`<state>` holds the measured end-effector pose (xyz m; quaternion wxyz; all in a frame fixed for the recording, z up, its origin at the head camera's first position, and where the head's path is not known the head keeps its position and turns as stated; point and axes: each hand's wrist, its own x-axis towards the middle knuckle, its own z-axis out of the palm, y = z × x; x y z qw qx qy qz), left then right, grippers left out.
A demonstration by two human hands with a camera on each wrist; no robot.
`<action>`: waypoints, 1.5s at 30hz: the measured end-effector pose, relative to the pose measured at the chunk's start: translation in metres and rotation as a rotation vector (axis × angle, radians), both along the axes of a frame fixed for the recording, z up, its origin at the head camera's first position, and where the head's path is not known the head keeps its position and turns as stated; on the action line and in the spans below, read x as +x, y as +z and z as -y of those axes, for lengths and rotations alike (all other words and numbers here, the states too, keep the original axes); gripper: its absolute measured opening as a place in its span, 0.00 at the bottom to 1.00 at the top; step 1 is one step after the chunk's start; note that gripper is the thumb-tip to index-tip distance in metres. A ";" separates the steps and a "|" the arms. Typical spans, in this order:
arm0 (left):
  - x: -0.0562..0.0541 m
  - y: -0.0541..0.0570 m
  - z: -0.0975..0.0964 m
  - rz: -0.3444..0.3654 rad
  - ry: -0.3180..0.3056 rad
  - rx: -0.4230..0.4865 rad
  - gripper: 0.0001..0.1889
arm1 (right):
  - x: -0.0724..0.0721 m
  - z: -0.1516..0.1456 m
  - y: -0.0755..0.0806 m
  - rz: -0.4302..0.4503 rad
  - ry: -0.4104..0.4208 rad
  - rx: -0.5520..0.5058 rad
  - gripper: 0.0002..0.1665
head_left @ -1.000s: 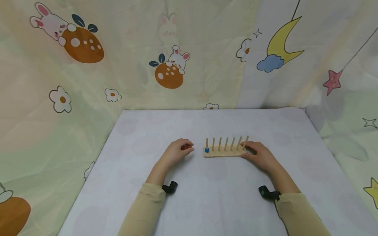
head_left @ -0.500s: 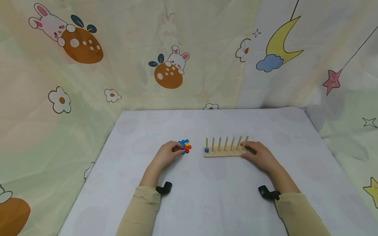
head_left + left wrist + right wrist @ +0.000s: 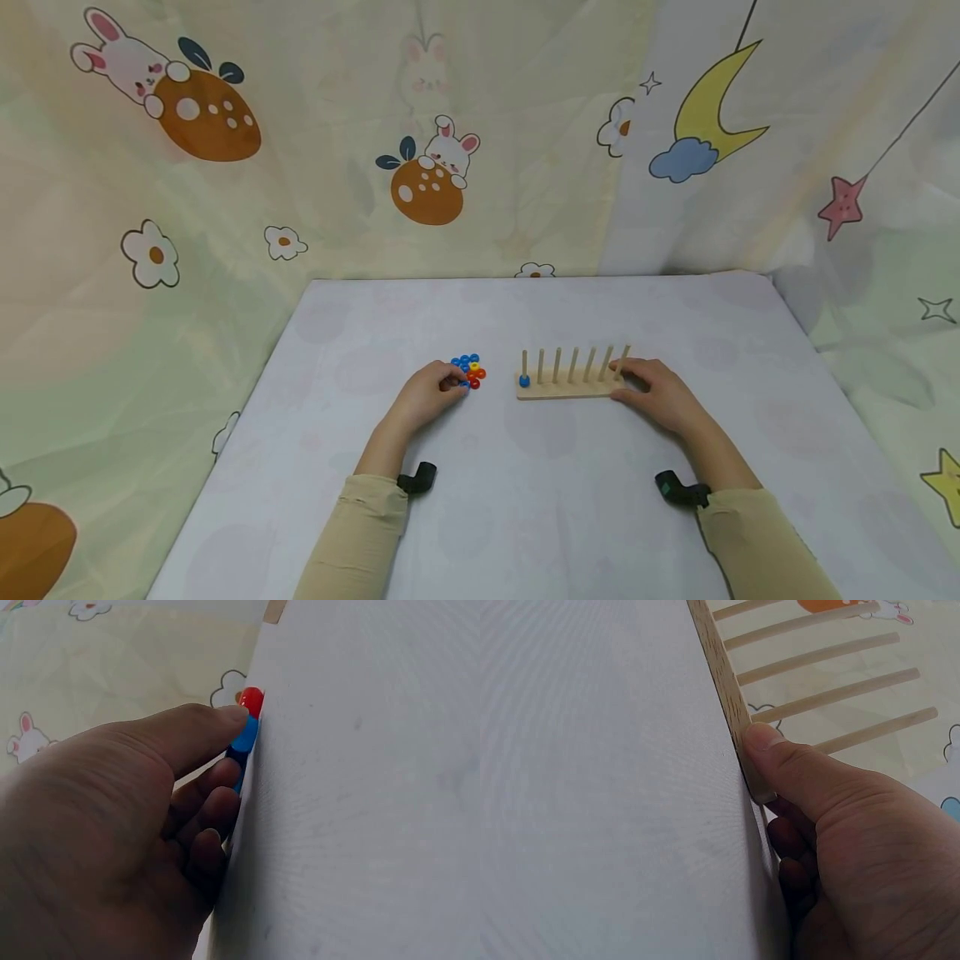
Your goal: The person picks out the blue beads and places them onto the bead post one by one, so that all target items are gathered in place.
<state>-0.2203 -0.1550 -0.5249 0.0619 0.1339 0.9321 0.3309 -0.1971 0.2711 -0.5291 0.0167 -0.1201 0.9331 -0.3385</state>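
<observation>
A person's left hand point(image 3: 429, 392) works at a cluster of beads point(image 3: 474, 367), blue, red, orange and yellow, coming at it from 8 o'clock, while the right hand point(image 3: 660, 390) pinches the 3 o'clock end of a wooden rack point(image 3: 562, 390). The left grip is narrow, its thumb tip at a blue bead point(image 3: 246, 735) beside a red one point(image 3: 251, 700); whether it truly pinches the bead is hidden. The beads lie on the pale surface point(image 3: 570, 500), the rack at 3 o'clock from them. Of the rack's seven pegs point(image 3: 557, 365), only the one at the 9 o'clock end bears a bead, a blue one point(image 3: 524, 381). The step in hand appears to be singling out a bead; the next move likely calls for a firm pinch and a lift above the peg tops, with the rack held steady. Between cluster and rack runs a short bare gap, room enough for a straight carry. The surface's far edge sits well off at 12 o'clock, before a printed cloth point(image 3: 337, 167), and free room spreads toward 6 o'clock between the forearms.
</observation>
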 end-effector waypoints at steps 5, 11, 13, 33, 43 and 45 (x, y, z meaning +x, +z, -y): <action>0.001 -0.001 0.000 -0.005 -0.002 0.009 0.09 | 0.000 0.000 0.000 0.003 -0.002 0.000 0.30; 0.001 -0.003 -0.001 -0.026 -0.012 0.006 0.09 | 0.000 0.000 0.000 0.003 -0.003 -0.004 0.29; 0.002 -0.003 -0.001 -0.032 -0.017 0.002 0.08 | 0.000 0.000 0.000 0.003 -0.005 -0.004 0.30; 0.001 0.001 -0.001 -0.035 0.008 0.032 0.09 | 0.000 0.000 0.000 0.019 -0.009 -0.001 0.31; 0.000 0.021 -0.010 0.032 -0.004 0.086 0.09 | 0.000 -0.001 0.000 0.024 -0.016 0.007 0.32; -0.001 0.027 -0.012 0.027 -0.020 0.088 0.09 | 0.000 -0.001 0.000 0.022 -0.016 0.007 0.32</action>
